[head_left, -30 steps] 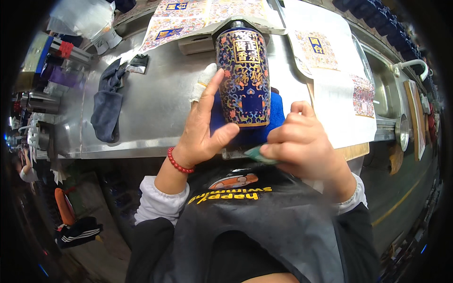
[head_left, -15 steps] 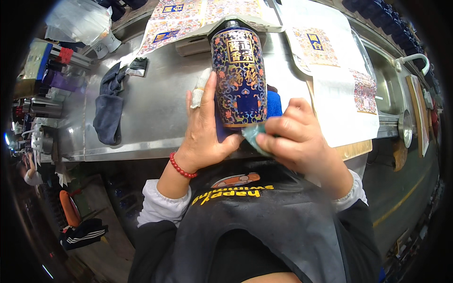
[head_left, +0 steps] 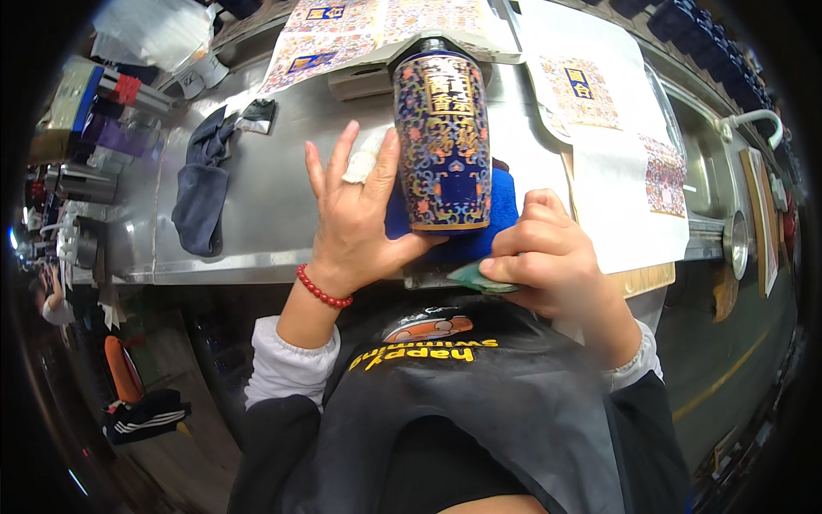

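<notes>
A dark blue bottle (head_left: pixel 443 146) with a colourful floral pattern and gold characters lies over a blue towel (head_left: pixel 503 199), its neck pointing away from me. My left hand (head_left: pixel 351 201) is at its left side with fingers spread; the thumb reaches the bottle's base and the index finger runs close along its side. A white wrapping (head_left: pixel 364 160) covers part of one finger. In my right hand (head_left: pixel 548 257), below and right of the base, a thin, translucent green flat piece (head_left: pixel 479 278) is pinched between thumb and fingers. Its exact kind cannot be made out.
Patterned printed sheets (head_left: pixel 342 43) lie behind the bottle, with more white-backed sheets (head_left: pixel 612 171) at right. A crumpled grey cloth (head_left: pixel 201 206) rests on the metal table (head_left: pixel 274 188). Farther right are a sink (head_left: pixel 698 146) with a white faucet (head_left: pixel 762 120) and a metal bowl (head_left: pixel 735 233).
My left hand has loosened and its fingers have spread. My right hand has drawn slightly down and right with the green piece, away from the base. The bottle appears rolled slightly.
</notes>
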